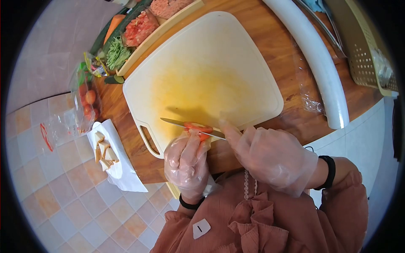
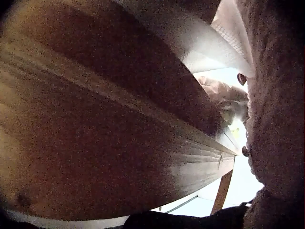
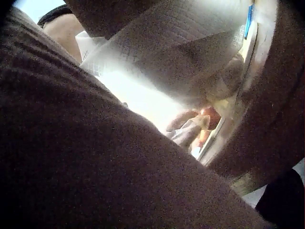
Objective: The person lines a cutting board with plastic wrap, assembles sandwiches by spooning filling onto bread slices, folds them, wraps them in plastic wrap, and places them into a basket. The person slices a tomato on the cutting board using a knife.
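our left hand [image 1: 187,158] pinches the tomato [image 1: 199,128] while our right hand [image 1: 270,154] grips the knife [image 1: 190,125] mid-cut; we judge slicing barely begun.

Head view bright, fisheye-warped with dark corners — wrist views dim, grainy, blurred, backlit.

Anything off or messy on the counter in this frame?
Mostly tidy. The cutting board has a broad orange-yellow stain, and the tomato is being cut at its near edge, beside the handle slot, rather than mid-board. Crumpled plastic wrap lies loose on the counter.
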### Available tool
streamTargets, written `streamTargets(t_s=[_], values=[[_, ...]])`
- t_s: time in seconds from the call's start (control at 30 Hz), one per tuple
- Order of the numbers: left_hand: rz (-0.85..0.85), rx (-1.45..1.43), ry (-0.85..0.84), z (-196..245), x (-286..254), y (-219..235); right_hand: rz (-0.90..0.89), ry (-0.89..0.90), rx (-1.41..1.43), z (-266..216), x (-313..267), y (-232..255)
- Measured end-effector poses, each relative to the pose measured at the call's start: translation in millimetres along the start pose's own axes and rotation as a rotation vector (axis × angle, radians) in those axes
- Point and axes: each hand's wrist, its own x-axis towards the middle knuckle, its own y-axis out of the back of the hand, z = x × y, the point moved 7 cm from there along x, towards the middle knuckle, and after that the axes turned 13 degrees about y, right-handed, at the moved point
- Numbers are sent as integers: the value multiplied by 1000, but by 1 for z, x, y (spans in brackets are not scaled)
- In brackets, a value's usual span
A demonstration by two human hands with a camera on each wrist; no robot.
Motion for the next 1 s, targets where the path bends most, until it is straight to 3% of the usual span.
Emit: streamTargets(t_s=[0.3, 0.57, 0.7, 0.77, 0.9, 1.0], values=[[-100, -74, 27, -5, 2, 2, 82, -15, 131, 4, 10, -3], [-28, -123, 7, -6, 5, -1, 161, 12, 108, 0, 8, -11], [-37, -93, -3, -2, 11, 2, 69, -25, 147, -5, -3, 0], [-45, -154, 27, -3, 12, 2, -95, -207, 87, 0, -15, -10], [-84, -160, 62, -4, 13, -1, -77, -153, -1, -4, -14, -5], [-57, -169, 51, -5, 10, 1, -77, -176, 83, -1, -3, -8]])
